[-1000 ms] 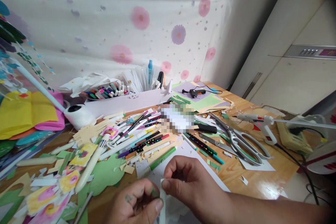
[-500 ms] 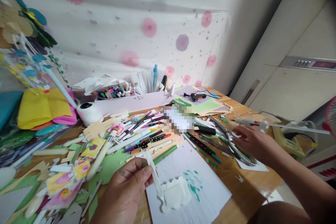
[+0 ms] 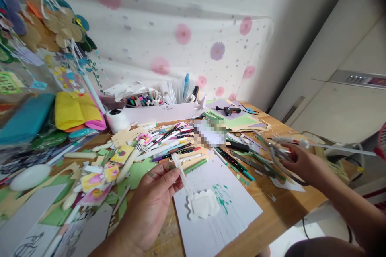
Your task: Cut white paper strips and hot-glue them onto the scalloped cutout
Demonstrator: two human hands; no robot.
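Between the thumb and fingers of my left hand (image 3: pixel 161 190) is pinched a narrow white paper strip (image 3: pixel 182 174). Its lower end meets a white scalloped paper cutout (image 3: pixel 205 204), which hangs over a white sheet (image 3: pixel 229 225) marked with green strokes. Whether strip and cutout are one piece I cannot tell. At the right, my right hand (image 3: pixel 300 162) is closed on the handles of metal scissors (image 3: pixel 276 154), blades pointing away to the upper left. Its fingertips are partly hidden behind the handles.
Many pens (image 3: pixel 177 150) and paper scraps cover the table's middle and left. A second dark blade (image 3: pixel 251 163) lies near the scissors. Behind them are a white glue gun (image 3: pixel 283 139) and a black glue gun (image 3: pixel 229 110). A thread spool (image 3: pixel 117 120) stands at the back left.
My right hand has closed round the scissors' handles and raised them slightly off the table. My left hand still holds the strip. The view has turned a little to the left.
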